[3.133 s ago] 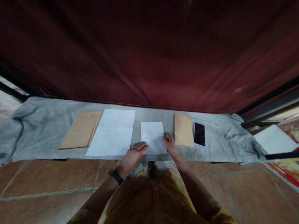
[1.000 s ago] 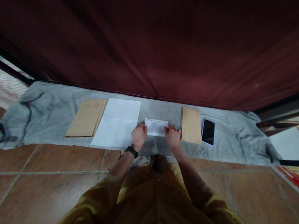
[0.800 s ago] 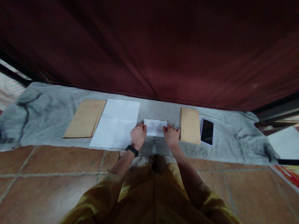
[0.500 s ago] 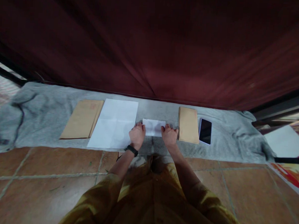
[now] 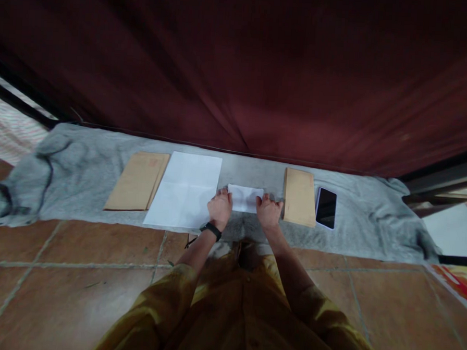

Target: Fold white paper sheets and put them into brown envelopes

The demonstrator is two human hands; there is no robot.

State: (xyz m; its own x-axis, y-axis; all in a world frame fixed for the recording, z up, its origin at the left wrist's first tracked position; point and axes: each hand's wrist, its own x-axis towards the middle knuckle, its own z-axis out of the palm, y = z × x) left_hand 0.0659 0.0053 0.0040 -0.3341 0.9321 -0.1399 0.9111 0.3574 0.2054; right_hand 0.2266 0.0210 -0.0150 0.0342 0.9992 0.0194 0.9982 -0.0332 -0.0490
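Head: folded paper [image 5: 246, 198] between fingers [image 5: 226, 194]

**White, tan and grey under dark red**

The folded paper [image 5: 246, 198] is white, as is the large sheet [image 5: 186, 189]; the stacked envelopes [image 5: 137, 181] and the single envelope [image 5: 298, 203] are tan; the phone [image 5: 326, 207] has a black screen (pale rim); the cloth [image 5: 81, 156] is mottled grey; the curtain [image 5: 239, 65] dark red; the tiles [image 5: 55, 296] terracotta with pale grout; the wristband [image 5: 213, 230] black; the clothing [image 5: 242, 311] mustard yellow.

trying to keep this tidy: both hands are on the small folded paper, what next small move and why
Probably press along the near edge of the folded paper to set the crease: the left hand and right hand pin its near corners on the grey cloth.
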